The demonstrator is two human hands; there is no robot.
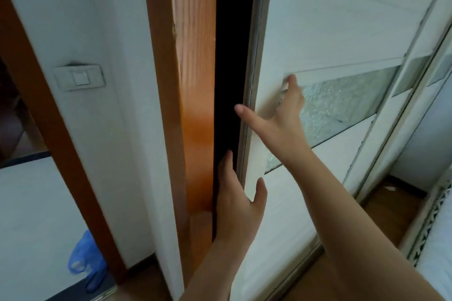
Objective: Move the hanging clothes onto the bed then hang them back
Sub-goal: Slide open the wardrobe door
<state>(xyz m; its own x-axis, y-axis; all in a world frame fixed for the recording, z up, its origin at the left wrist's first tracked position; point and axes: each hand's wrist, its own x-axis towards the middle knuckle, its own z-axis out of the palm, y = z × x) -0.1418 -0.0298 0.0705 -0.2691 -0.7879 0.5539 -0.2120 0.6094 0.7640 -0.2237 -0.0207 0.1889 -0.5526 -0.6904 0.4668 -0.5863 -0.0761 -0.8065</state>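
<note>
Plainly, the white sliding door (318,19) fills the right, with a dark gap (232,56) at its left edge. The bed (437,247) shows near right. No clothes are visible; presumably they hang behind the door. Both hands are spread, clasping nothing. The left hand (234,205) has straight fingers in the gap, thumb on the door face. The right hand (281,115) lies flat, fingertips at the glass (342,100). Push the door's edge, not the fragile glass. Clothes, soft and light, lift best by their hangers.

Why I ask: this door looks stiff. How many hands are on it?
2. The left hand is low at the sliding door edge, fingers in the dark gap, thumb on its face. The right hand is higher, fingertips at the frosted glass strip.
</note>
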